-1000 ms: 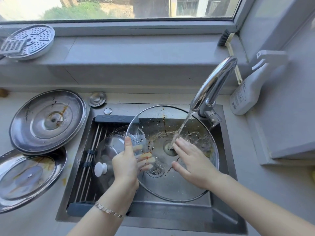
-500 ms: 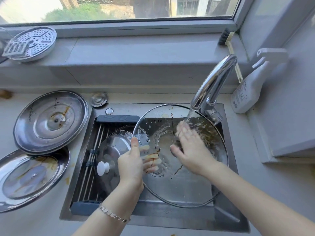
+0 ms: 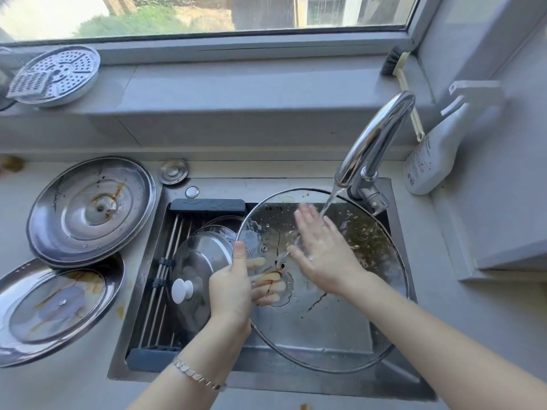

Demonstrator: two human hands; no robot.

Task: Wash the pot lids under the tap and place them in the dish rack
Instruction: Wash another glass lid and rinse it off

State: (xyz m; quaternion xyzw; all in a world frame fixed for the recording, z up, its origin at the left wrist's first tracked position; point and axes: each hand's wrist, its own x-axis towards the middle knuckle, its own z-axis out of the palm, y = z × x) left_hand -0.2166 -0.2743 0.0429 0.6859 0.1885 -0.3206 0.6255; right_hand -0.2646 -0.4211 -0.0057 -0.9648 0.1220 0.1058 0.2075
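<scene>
A large glass pot lid (image 3: pixel 334 329), streaked with brown sauce, is held tilted over the sink under the running tap (image 3: pixel 373 143). My left hand (image 3: pixel 233 288) grips its left rim, thumb on top and fingers showing through the glass. My right hand (image 3: pixel 322 250) lies flat with straight fingers on the lid's upper face, in the stream of water. In the dish rack (image 3: pixel 165 270) on the sink's left side rest a steel lid with a white knob (image 3: pixel 195 267) and glass lids behind it. Two dirty steel lids, one (image 3: pixel 88 208) overlapping the other (image 3: pixel 50 309), lie on the counter at left.
A white spray bottle (image 3: pixel 438 149) stands right of the tap, with a brush (image 3: pixel 399 69) leaning in the window corner. A perforated steamer plate (image 3: pixel 59 75) sits on the sill at left. A small sink plug (image 3: pixel 174 171) lies behind the sink. The steel sink's front rim (image 3: pixel 266 383) is near me.
My right hand has slid up the glass lid toward the tap, rubbing under the water. The lid has shifted slightly right and tilted further. My left hand keeps its grip.
</scene>
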